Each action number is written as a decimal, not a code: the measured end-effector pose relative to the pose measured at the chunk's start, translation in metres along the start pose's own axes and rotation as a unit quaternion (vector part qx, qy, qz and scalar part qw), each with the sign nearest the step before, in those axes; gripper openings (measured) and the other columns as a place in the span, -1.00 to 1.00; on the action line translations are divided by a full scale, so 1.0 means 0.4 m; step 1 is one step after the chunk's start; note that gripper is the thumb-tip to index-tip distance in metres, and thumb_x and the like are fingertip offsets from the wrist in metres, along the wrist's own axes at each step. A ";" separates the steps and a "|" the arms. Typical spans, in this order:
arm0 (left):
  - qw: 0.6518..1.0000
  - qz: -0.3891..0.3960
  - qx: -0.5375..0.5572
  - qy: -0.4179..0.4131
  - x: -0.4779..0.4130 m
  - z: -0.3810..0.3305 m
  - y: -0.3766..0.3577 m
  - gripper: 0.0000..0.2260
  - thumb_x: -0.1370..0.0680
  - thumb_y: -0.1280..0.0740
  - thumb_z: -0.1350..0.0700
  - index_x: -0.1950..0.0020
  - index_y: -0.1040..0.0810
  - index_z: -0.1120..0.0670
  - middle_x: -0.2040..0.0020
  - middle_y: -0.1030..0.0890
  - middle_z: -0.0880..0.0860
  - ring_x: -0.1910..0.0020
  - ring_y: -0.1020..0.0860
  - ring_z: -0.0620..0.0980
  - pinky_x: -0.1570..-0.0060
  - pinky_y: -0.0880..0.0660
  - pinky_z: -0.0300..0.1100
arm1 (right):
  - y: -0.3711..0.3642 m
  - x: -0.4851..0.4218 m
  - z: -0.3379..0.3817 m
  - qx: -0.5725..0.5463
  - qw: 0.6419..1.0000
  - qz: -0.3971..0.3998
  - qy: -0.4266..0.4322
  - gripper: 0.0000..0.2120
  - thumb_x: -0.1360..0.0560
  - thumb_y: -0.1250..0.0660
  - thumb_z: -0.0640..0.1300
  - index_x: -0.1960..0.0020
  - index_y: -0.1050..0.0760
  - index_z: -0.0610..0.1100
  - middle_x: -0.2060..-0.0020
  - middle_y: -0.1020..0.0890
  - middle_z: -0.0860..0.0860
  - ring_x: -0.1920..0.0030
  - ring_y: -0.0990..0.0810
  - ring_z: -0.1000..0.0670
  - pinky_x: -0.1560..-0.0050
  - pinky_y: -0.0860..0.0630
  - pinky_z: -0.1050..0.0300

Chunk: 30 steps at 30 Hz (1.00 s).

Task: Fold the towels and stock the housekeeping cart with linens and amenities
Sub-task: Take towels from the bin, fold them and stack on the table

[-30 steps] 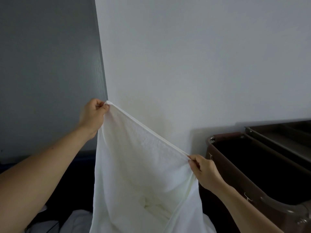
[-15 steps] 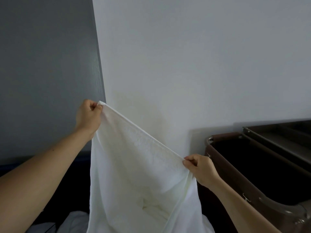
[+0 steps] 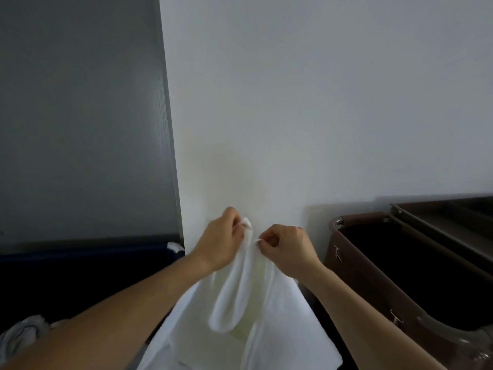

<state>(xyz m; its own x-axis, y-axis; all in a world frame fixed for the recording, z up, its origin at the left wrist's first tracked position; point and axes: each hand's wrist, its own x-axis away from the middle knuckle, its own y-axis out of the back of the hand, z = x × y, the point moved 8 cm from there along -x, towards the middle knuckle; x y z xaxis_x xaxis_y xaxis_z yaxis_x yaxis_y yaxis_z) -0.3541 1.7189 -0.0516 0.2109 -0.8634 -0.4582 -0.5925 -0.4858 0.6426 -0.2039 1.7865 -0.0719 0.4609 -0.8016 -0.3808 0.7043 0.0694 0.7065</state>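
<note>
A white towel (image 3: 240, 303) hangs in front of me against the white wall, folded lengthwise so a loop of cloth droops between my hands. My left hand (image 3: 221, 241) pinches one top corner of it. My right hand (image 3: 286, 245) pinches the other top corner, only a few centimetres to the right. The two corners are close together but I cannot tell if they touch. The towel's lower part runs out of the bottom of the frame.
The brown housekeeping cart (image 3: 373, 276) with a dark open bag and a metal frame stands at the right. A dark blue bin (image 3: 88, 263) sits at the left under a grey panel, with crumpled linen (image 3: 24, 332) at the bottom left.
My hands have come together: the left moved right and down, the right moved up and left. The towel's top edge, stretched wide before, is now doubled into a hanging loop.
</note>
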 end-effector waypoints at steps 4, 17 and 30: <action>0.999 0.024 0.026 -0.032 0.049 -0.020 -0.047 -0.88 -0.64 -0.25 0.03 0.04 -0.43 0.04 0.25 -0.55 -0.05 0.35 -0.47 -0.17 0.32 -0.41 -0.25 | -0.010 0.018 0.002 -0.011 1.000 0.006 0.005 -0.91 -0.45 -0.42 -0.01 0.08 -0.68 0.08 0.28 -0.68 0.15 0.21 -0.64 0.14 0.09 -0.59 0.11; 0.994 0.103 0.039 -0.017 0.089 0.000 -0.043 -0.81 -0.54 -0.39 0.03 0.20 -0.56 0.11 0.34 -0.55 0.04 0.41 -0.43 -0.13 0.35 -0.39 -0.20 | -0.023 0.043 0.022 -0.072 0.996 0.033 0.042 -0.73 -0.43 -0.45 -0.07 0.27 -0.53 0.30 0.25 -0.64 0.35 0.21 -0.62 0.24 0.19 -0.48 0.44; 0.986 -0.093 -0.115 -0.072 -0.049 -0.076 0.123 -0.70 -0.47 -0.39 0.11 0.37 -0.38 0.19 0.49 -0.36 0.07 0.47 -0.32 -0.01 0.42 -0.30 -0.09 | 0.031 0.019 -0.079 0.106 0.985 0.063 -0.124 -0.71 -0.50 -0.24 -0.14 0.39 -0.34 -0.09 0.45 -0.44 0.02 0.33 -0.46 -0.10 0.40 -0.28 0.12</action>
<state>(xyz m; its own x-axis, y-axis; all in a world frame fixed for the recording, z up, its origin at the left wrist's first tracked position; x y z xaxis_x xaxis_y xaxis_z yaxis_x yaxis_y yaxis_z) -0.3638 1.7079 0.0077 0.1764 -0.7358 -0.6539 -0.3577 -0.6668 0.6538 -0.1747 1.7999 -0.0850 0.3737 -0.9164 -0.1436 0.5086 0.0730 0.8579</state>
